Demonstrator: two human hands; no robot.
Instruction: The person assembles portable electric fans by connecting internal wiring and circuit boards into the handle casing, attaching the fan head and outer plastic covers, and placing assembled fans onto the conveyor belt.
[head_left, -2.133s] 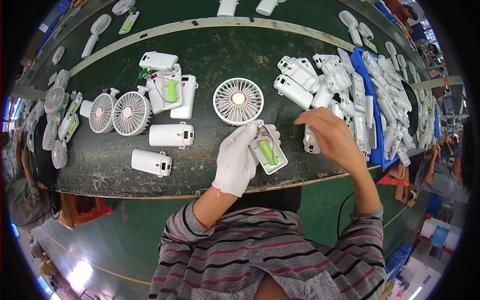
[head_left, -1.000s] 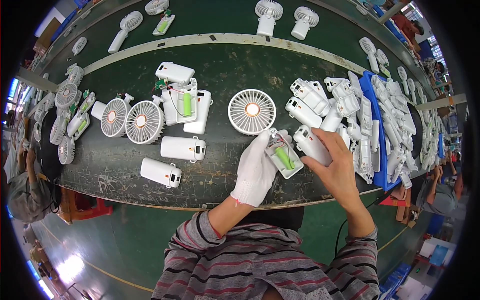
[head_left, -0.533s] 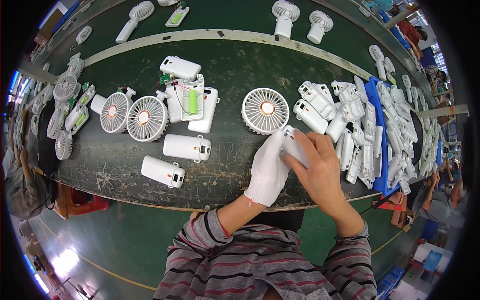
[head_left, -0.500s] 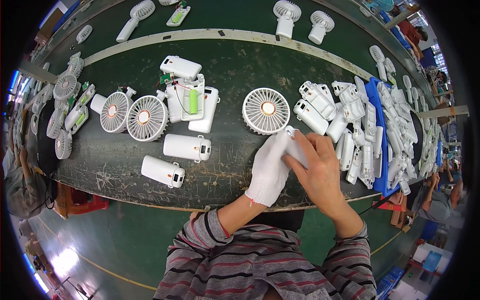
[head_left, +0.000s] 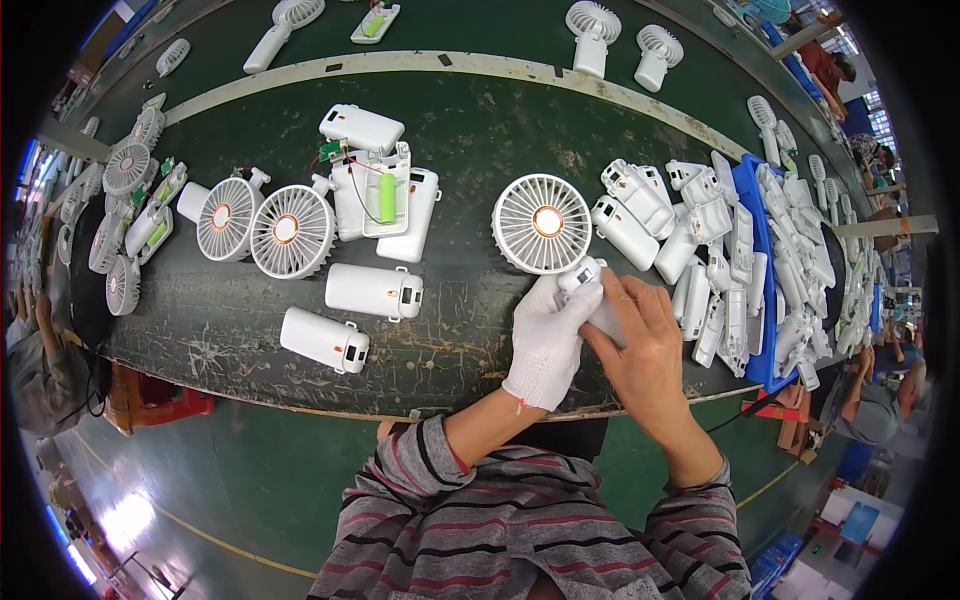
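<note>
A white handheld fan (head_left: 543, 222) with a round grille and a copper-ringed centre is held before me. My left hand (head_left: 548, 335), in a white knit glove, is closed around its neck and handle from the left. The bare fingers of my right hand (head_left: 640, 335) press on the handle from the right. Both hands hide most of that handle. Just right of the grille lie loose white handle shells (head_left: 625, 232), touched by neither hand.
A blue bin (head_left: 757, 270) of white shells stands at the right. To the left lie two fan heads (head_left: 292, 231), an opened handle with a green battery (head_left: 387, 198) and white casings (head_left: 375, 291). Several fans (head_left: 592, 35) lie beyond the pale rail (head_left: 470, 64).
My hands and the held fan have shifted slightly right, and the handle has turned a little. Beyond the rail, the fans have moved to the right.
</note>
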